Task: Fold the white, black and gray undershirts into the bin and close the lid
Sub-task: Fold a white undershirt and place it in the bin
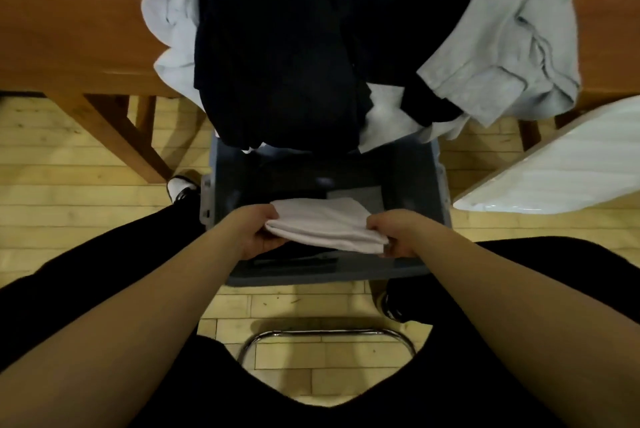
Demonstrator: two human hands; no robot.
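Over bin (412, 167): hands on white undershirt (327, 225)

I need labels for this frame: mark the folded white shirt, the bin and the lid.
Folded white shirt (325, 225): head view, middle of top layer.
Bin (311, 278): head view, near rim.
Lid (561, 164): head view, middle of its white surface.

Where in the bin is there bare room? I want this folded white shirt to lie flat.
Both hands, left and right, hold the folded white undershirt over the gray bin. The far half of the floor, up to the far wall, looks bare. The near side is crowded with dark folded cloth. Unfolded shirts overhang the far rim.
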